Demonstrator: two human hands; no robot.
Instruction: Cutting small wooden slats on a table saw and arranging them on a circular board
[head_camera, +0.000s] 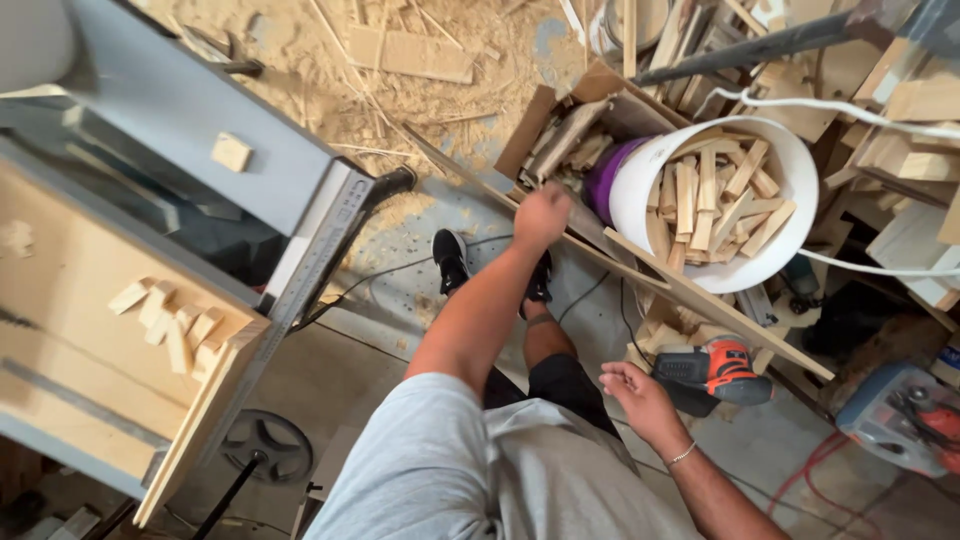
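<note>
Near the upper middle of the frame, the left hand (541, 214) is reaching out over a long, thin wooden strip (640, 272) that is running diagonally from the upper middle toward the lower right. The grip is curled into a loose fist at the strip; whether the fingers are actually closing on the wood cannot be told, since only the back of the hand is showing. Just right of it, a smooth white plastic bucket (795, 160) is sitting full of short, pale, rough-sawn wood offcuts (715, 200), standing on end and leaning at odd angles. A cardboard box (575, 125) of similar scraps is lying just above the hand.

In the lower middle, the right hand (637, 395) is hanging with fingers loosely spread, holding nothing, beside an orange and black power tool (718, 370).

At left, small wooden blocks (172, 322) are lying on a pale plywood counter (70, 300) edged by a metal ruler (318, 255). Sawdust is covering the floor (400, 250).
</note>
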